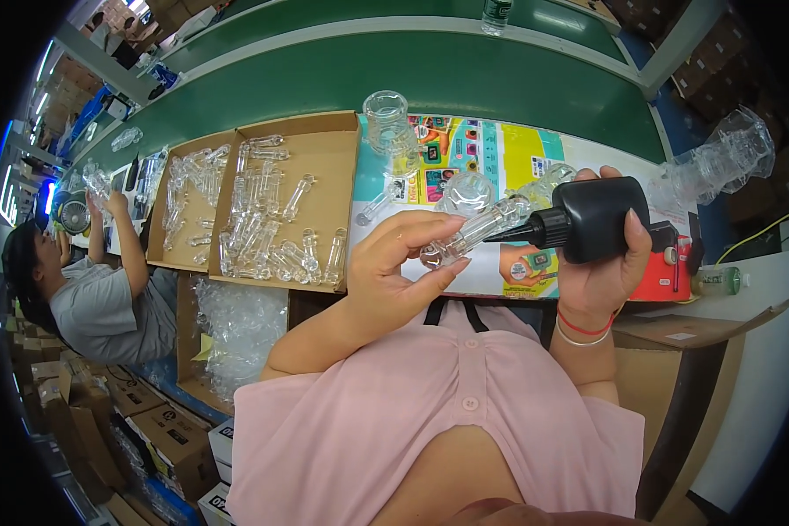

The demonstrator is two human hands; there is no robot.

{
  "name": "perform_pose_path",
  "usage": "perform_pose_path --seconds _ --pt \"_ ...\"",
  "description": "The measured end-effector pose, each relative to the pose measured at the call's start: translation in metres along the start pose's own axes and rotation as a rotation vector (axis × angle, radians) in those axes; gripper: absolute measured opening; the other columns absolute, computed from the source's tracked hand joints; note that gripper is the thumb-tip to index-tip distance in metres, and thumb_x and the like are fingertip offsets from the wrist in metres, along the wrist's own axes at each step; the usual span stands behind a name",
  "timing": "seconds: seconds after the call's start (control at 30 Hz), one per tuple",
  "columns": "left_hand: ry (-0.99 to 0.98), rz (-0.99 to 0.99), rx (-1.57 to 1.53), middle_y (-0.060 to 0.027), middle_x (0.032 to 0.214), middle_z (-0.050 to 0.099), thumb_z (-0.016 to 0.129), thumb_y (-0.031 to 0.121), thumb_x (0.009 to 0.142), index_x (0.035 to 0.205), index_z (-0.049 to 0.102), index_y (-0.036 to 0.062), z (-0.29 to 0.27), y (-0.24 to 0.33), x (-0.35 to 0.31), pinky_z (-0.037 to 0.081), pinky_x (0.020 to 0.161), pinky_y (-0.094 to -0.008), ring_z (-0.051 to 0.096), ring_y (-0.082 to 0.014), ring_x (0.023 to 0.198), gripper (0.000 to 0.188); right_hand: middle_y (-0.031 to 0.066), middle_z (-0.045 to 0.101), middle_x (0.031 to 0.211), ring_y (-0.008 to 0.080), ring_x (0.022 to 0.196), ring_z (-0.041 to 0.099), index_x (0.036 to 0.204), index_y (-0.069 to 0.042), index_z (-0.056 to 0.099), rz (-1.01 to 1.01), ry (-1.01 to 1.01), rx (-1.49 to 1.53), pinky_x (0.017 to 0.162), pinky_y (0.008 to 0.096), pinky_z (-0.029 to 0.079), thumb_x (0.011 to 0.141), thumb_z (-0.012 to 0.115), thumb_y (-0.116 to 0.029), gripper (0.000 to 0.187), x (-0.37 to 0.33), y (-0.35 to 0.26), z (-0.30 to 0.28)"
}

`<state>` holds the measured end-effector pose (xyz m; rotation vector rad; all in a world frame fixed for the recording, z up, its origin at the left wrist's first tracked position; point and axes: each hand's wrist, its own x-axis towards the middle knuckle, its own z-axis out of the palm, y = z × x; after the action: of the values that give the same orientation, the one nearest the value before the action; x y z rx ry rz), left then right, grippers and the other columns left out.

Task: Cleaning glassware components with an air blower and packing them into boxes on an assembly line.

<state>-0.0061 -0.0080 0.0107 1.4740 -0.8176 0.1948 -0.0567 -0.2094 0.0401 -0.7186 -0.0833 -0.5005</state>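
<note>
Green workbench (465,83), cardboard tray (324,175) of clear tubes. Left hand (394,272) pinches clear plastic tube (473,232) at chest height; right hand (609,254) grips black squeeze bottle (596,219), nozzle at the tube.

Single head-worn fisheye view, looking steeply down from above. Close over hands at frame centre; green bench (465,79) curving across upper frame.
</note>
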Motion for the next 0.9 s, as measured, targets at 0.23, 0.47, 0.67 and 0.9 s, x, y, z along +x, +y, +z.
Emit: perform_pose_path --seconds 0.23,0.47,0.67,0.9 --pt "0.021 0.044 0.04 -0.0126 0.096 0.061 0.07 -0.003 0.066 0.1 0.06 0.0007 -0.003 0.003 0.003 0.047 0.063 -0.0233 0.06 -0.0168 0.081 0.036 0.0208 0.051 0.106 0.023 0.086 0.057 0.117 0.004 0.04 0.111 -0.242 0.113 0.072 0.0297 0.051 0.084 0.047 -0.029 0.047 0.001 -0.002 0.008" --pt "0.03 0.084 0.046 -0.015 0.097 0.062 0.071 -0.004 0.064 0.1 0.059 -0.0014 -0.004 0.005 0.002 0.049 0.073 -0.0288 0.061 -0.0227 0.086 0.038 0.0228 0.05 0.107 0.0238 0.082 0.058 0.119 0.004 0.037 -0.101 -0.097 -0.241 0.072 0.0303 0.051 0.081 0.047 -0.029 0.051 -0.008 -0.012 0.032" --pt "0.028 0.063 0.042 -0.0143 0.095 0.062 0.074 -0.002 0.061 0.101 0.059 -0.0008 -0.004 0.003 0.0 0.049 0.067 -0.0257 0.061 -0.0197 0.081 0.043 0.0225 0.051 0.106 0.0229 0.081 0.058 0.118 0.004 0.037 -0.09 -0.071 -0.371 0.072 0.0294 0.05 0.078 0.048 -0.031 0.054 -0.014 -0.013 0.038" --pt "0.038 0.084 0.079 -0.0135 0.095 0.062 0.078 0.001 0.057 0.099 0.059 -0.0007 -0.004 -0.002 -0.002 0.049 0.065 -0.0242 0.06 -0.0181 0.08 0.046 0.0198 0.055 0.101 0.022 0.083 0.057 0.114 -0.002 0.038 -0.126 -0.024 -0.552 0.074 0.0298 0.049 0.075 0.056 -0.035 0.055 -0.018 -0.015 0.045"
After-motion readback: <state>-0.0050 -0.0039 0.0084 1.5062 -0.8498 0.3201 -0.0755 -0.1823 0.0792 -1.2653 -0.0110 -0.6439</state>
